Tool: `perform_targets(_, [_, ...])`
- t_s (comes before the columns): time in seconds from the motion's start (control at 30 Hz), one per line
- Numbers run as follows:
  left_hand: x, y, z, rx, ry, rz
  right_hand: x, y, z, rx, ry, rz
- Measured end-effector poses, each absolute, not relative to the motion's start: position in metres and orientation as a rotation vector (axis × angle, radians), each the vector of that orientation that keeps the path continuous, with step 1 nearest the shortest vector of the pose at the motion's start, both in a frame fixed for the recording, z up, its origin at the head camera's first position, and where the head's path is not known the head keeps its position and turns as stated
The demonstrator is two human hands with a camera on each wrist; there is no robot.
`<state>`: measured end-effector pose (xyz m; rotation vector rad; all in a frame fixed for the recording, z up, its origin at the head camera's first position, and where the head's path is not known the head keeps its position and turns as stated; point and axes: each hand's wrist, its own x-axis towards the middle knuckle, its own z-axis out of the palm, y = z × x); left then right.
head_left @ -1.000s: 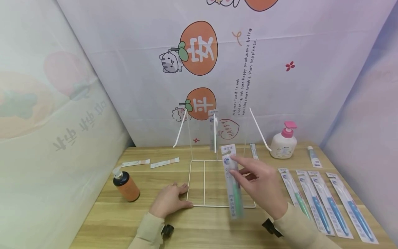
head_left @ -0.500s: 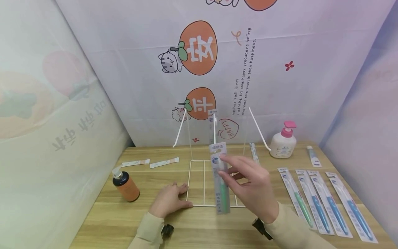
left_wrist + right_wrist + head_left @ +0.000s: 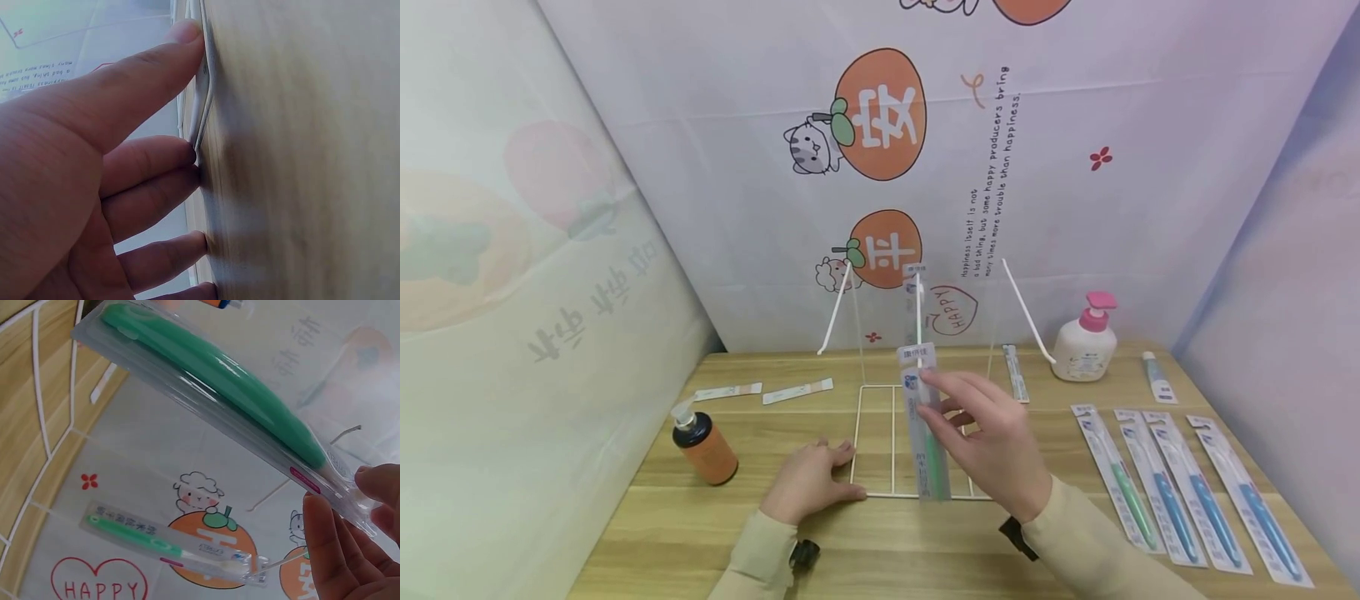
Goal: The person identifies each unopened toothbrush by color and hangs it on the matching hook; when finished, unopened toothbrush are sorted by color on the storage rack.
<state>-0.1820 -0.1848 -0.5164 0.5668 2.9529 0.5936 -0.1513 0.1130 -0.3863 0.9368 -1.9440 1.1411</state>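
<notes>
My right hand [image 3: 996, 446] pinches a packaged toothbrush [image 3: 936, 471] with a green handle near the top of its card. The card's upper end overlaps the tip of the middle hook of a white wire rack [image 3: 892, 442]; whether the hook passes through the hole I cannot tell. Further back on that hook hangs another packaged toothbrush [image 3: 134, 537], also green. At the rack's front left corner my left hand [image 3: 808, 483] rests on the table, its thumb [image 3: 150, 75] and fingertips touching the base wire.
Several packaged toothbrushes [image 3: 1202, 492] lie at the right. Behind them are a toothpaste tube [image 3: 1158, 379] and a white pump bottle [image 3: 1082, 350]. An orange-labelled pump bottle [image 3: 707, 450] stands at the left, near two slim sachets [image 3: 797, 391]. Two outer hooks [image 3: 1028, 312] jut forward.
My right hand has carried the packaged toothbrush leftward and slightly up, from right of the middle hook to the hook's tip. The left hand has stayed at the rack's corner.
</notes>
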Motion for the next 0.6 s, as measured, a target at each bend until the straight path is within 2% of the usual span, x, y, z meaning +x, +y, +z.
perform_targets(0.6, [-0.183, -0.186, -0.516, 0.569, 2.94, 0.59, -0.204, 0.1, -0.394, 0.833, -1.958, 0.997])
